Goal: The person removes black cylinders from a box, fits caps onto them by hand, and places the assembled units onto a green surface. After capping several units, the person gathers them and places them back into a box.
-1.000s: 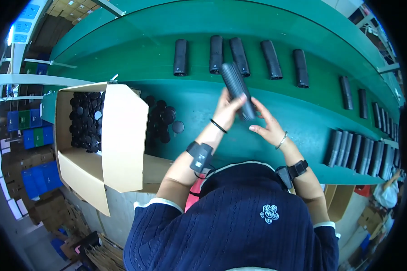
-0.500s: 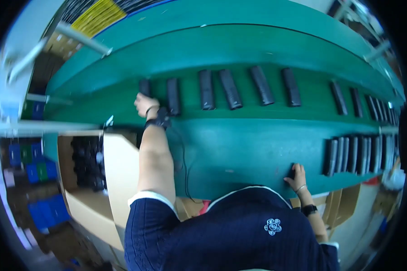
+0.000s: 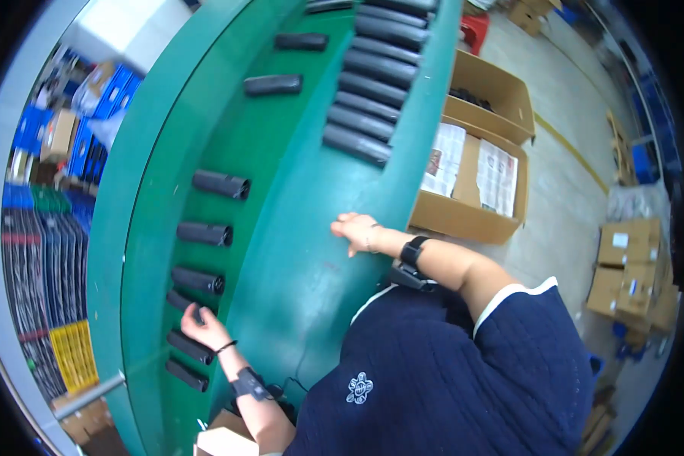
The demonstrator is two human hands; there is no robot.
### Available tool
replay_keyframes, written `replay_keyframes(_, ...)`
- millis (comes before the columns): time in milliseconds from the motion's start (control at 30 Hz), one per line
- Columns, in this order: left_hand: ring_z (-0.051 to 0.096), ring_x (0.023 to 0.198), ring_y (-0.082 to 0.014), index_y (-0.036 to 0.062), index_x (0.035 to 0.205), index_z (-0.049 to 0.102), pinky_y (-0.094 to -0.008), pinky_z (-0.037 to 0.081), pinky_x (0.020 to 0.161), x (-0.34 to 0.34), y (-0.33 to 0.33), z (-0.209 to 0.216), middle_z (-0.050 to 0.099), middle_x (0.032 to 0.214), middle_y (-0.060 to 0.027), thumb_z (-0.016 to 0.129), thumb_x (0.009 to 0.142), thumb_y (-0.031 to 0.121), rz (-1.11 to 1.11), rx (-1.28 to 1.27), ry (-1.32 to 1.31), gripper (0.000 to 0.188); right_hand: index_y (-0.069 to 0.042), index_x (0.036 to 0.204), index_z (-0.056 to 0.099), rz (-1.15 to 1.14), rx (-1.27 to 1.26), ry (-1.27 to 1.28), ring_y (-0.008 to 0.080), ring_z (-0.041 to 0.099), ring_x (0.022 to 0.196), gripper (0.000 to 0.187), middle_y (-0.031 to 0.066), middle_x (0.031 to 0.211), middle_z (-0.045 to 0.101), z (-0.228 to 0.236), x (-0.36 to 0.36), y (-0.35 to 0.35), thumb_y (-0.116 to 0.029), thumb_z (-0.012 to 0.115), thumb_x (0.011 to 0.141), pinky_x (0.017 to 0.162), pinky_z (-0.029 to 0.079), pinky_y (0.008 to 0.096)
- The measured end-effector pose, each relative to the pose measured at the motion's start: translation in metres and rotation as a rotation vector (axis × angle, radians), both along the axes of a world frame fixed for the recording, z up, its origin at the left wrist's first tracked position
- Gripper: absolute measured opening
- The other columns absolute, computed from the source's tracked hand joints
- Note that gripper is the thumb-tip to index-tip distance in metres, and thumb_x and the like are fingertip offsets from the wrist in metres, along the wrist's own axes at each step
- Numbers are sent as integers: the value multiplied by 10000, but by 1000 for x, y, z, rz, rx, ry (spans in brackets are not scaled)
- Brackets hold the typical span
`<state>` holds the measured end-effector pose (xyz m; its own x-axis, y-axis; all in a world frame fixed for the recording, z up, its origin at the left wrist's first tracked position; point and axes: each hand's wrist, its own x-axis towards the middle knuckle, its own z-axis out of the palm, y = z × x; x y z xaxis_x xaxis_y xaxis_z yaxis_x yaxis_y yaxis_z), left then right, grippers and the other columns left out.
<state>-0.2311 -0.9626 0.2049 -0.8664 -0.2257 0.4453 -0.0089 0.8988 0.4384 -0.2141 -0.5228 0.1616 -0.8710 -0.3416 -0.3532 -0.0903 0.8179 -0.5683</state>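
Black tube-shaped pieces lie spaced out along the green recessed strip (image 3: 232, 144) of the bench. My left hand (image 3: 207, 330) closes its fingertips on the near end of one black tube-shaped piece (image 3: 180, 299), which lies close beside another black piece (image 3: 197, 280). Two more, a black piece (image 3: 190, 346) and the lowest one (image 3: 186, 375), lie on the other side of that hand. Over the lighter green bench top (image 3: 296, 251), my right hand (image 3: 357, 229) has its fingers stretched out and holds nothing.
A close-set row of black pieces (image 3: 357, 143) stretches along the bench's near side. Beyond that edge stand an open carton (image 3: 463, 216) with printed paper inside and another carton (image 3: 501, 91). Below my left forearm is a carton flap (image 3: 224, 442); a thin cable (image 3: 300, 361) lies nearby.
The view has swung to the right, showing more cartons and floor. My left hand has moved from the leftmost piece to the third one along. My right hand now reaches further over the bench.
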Motion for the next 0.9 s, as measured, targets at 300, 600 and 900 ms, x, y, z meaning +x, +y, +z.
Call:
replay_keyframes(300,599,817,-124,-6,978,611,-253,484,767,49,319,22,631,875,-54,568,888,23,-677,641,-647,104,-41,989,664,-414,-1066,-482,87,589,816,262,26,894,658,-38,115,189,-270,655,863,743,491,251)
replay_keyframes(600,587,824,-83,8,1004,619,-210,470,763,124,518,-56,625,891,-20,573,884,24,-825,539,-1090,129,-52,1081,614,-1470,-542,-529,135,584,670,281,67,833,628,-309,205,404,-171,643,828,565,477,275)
replay_keyframes(900,584,831,-72,5,1050,604,-211,466,769,190,568,-136,638,900,-10,604,895,95,-393,571,-1347,179,-40,1361,337,-1527,-419,-320,275,618,896,652,184,1113,597,-460,88,456,-120,633,786,748,487,374)
